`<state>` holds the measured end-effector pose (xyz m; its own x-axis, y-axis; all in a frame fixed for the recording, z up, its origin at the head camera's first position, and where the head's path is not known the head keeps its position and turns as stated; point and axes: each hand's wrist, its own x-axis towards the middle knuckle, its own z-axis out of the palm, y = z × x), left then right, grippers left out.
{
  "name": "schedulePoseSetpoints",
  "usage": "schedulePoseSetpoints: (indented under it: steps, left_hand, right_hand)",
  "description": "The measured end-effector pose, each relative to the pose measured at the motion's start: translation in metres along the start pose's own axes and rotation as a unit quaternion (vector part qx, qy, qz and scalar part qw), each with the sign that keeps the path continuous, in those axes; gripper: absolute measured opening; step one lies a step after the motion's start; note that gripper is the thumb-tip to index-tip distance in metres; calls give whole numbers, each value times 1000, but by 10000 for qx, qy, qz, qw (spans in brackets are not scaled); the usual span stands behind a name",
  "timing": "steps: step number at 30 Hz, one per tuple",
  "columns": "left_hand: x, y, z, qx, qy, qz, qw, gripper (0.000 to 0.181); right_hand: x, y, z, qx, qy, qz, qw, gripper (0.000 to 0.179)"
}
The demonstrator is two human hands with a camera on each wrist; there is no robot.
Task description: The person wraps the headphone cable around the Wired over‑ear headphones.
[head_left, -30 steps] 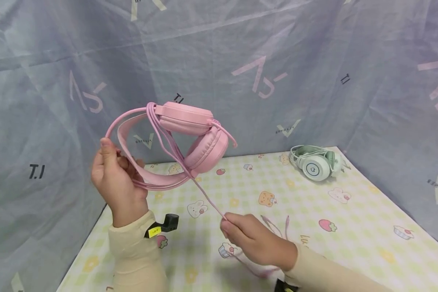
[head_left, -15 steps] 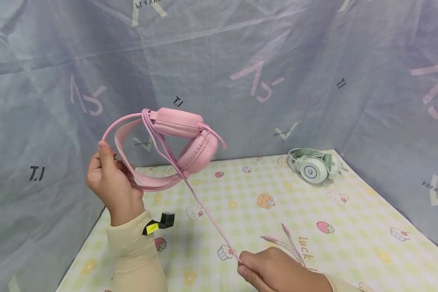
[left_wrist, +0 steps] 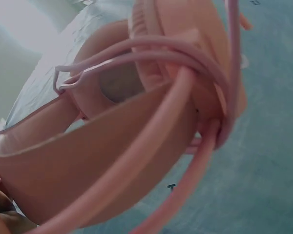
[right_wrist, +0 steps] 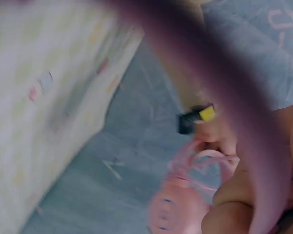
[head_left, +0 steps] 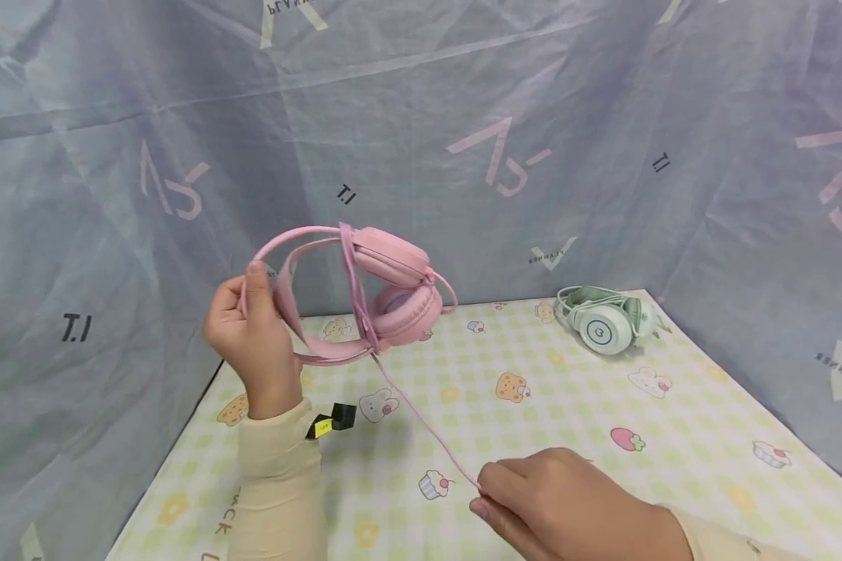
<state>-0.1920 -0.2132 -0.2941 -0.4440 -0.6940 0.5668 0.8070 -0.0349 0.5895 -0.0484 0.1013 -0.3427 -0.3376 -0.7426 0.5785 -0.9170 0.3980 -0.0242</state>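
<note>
Pink over-ear headphones [head_left: 390, 255] hang in the air above the table at left of centre, ear cups toward the right. My left hand [head_left: 256, 331] grips their headband. A pink cable [head_left: 421, 417] is looped across the headband next to the ear cups; the left wrist view shows these cable loops [left_wrist: 136, 56] close up. From the loops the cable runs down to my right hand [head_left: 554, 499], which pinches it between thumb and fingers low over the table. In the right wrist view, a blurred stretch of cable [right_wrist: 224, 97] crosses right in front of the camera.
White-and-green headphones [head_left: 606, 323] lie at the back right of the table. A checked tablecloth [head_left: 568, 413] with printed cartoons covers the table. Grey-blue fabric [head_left: 407, 117] hangs behind and at both sides.
My right hand has pulled the cable down and to the right. The pink headphones dipped and turned, and now sit a little lower and further right. The loose plugs are out of the head view.
</note>
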Motion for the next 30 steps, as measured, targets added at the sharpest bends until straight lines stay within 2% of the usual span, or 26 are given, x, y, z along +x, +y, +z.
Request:
schedulePoseSetpoints:
  steps: [4, 9, 12, 14, 18, 22, 25, 30]
  left_hand:
    - [-10, -3, 8, 471, -303, 240, 9981, 33]
    - [-21, 7, 18, 908, -531, 435, 9935, 33]
    - [-24, 10, 21, 983, -658, 525, 9916, 33]
    - [-26, 7, 23, 1014, -742, 514, 9907, 32]
    - [-27, -6, 22, 1089, -903, 480, 9888, 31]
    - [-31, -22, 24, 1212, -1160, 480, 9847, 26]
    - [-33, -25, 26, 1205, -1376, 523, 9817, 25]
    - [-37, -23, 29, 1042, -1732, 443, 9784, 24]
  right_hand:
    - [13, 0, -18, -198, 110, -126, 9997, 25]
    - [35, 2, -41, -558, 573, -678, 9945, 29]
    - [48, 6, -54, -743, 878, -898, 9893, 33]
    - [55, 10, -62, -838, 1024, -943, 9867, 33]
    - [65, 21, -74, -1087, 1168, -972, 9824, 35]
    - [68, 38, -79, -1434, 1139, -870, 9792, 35]
    - [74, 53, -82, -1722, 1264, -880, 9730, 33]
    - [87, 76, -86, -2089, 1742, -1112, 9559, 31]
